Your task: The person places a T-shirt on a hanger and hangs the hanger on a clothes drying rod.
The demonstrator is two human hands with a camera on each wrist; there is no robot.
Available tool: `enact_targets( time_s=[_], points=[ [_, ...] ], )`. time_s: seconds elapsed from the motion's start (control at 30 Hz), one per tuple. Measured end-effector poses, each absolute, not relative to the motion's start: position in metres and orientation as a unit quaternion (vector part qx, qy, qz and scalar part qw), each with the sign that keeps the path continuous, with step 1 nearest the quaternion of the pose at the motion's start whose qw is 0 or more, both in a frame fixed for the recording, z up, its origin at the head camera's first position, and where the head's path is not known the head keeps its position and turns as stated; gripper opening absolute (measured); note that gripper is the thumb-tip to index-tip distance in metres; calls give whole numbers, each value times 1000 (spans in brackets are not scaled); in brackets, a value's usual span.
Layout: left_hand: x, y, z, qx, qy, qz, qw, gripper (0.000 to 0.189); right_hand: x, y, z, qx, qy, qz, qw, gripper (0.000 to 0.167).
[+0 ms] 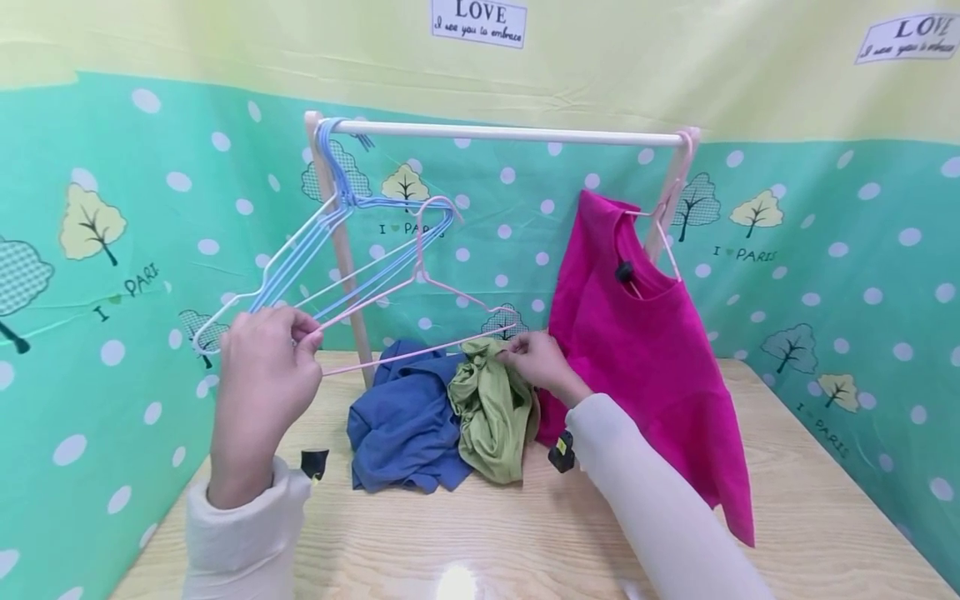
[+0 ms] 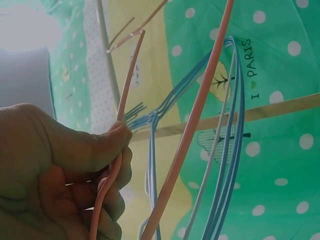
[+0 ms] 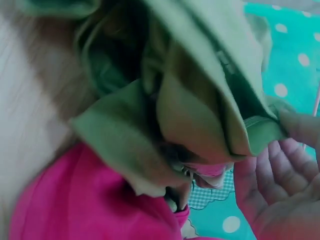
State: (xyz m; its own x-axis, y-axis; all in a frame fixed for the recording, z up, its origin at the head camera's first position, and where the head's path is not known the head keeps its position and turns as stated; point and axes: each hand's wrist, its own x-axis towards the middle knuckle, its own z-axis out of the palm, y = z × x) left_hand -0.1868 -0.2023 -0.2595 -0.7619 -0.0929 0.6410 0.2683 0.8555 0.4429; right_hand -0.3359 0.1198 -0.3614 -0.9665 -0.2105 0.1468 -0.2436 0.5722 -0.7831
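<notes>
My left hand (image 1: 266, 367) pinches a pink wire hanger (image 1: 422, 279) at its left corner, thumb on top in the left wrist view. The hanger's hook points up, and its far end reaches toward my right hand (image 1: 542, 362). That hand pinches the edge of a crumpled olive-green garment (image 1: 491, 425) between thumb and fingertips; in the right wrist view the fabric (image 3: 200, 105) hangs in folds from the pinch. A blue garment (image 1: 408, 425) lies bunched on the table, left of the green one.
A clothes rack with a white rail (image 1: 510, 132) stands at the back. Several blue and white hangers (image 1: 341, 200) hang at its left end. A magenta shirt (image 1: 637, 358) hangs from a pink hanger at the right end, its hem reaching the wooden table (image 1: 420, 542).
</notes>
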Motion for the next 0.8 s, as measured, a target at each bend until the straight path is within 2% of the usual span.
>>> enact_targets(
  time_s=[0.13,0.37,0.6,0.8],
  points=[
    [-186,-201,-258,-56,-900,-266,341,5,-342,124,-356,33,-852,522,-12,16],
    [-180,-198,-257,-70,-898,-264,345,3,-352,132,-345,-59,-789,610,-45,23],
    [-177,-198,-255,-78,-901,-261,339,4,-357,137,-337,-99,-750,653,-35,14],
    [-174,-193,-254,-95,-899,-249,349,3,-357,140,-331,-91,-762,641,1,19]
  ],
)
